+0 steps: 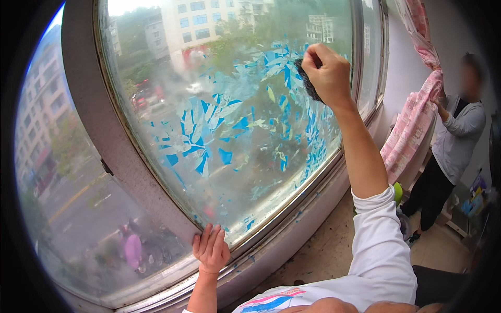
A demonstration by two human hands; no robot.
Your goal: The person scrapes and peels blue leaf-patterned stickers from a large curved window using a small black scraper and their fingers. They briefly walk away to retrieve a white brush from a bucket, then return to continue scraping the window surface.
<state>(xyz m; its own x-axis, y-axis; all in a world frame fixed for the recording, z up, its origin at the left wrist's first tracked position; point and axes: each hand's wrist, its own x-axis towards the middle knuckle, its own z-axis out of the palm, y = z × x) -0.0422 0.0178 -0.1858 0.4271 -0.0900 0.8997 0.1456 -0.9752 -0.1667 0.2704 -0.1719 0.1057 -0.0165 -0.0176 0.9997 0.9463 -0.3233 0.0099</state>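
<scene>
My right hand (328, 72) grips a dark scouring pad (309, 83), pressed to the upper right part of the window pane (250, 156). Torn bits of blue and pale leaf-patterned film (199, 129) cling to the glass around and below it. Down at the pane's lower left corner, my left hand (211, 248) rests with its fingers on the window frame (129, 148). Nothing shows in that hand. The glass looks hazy and smeared.
A metal sliding track (270, 223) runs along the sill, with blue scraps scattered on it. To the right a person (458, 133) in a light jacket holds a pink patterned curtain (411, 133). Beyond the glass lies a street with buildings.
</scene>
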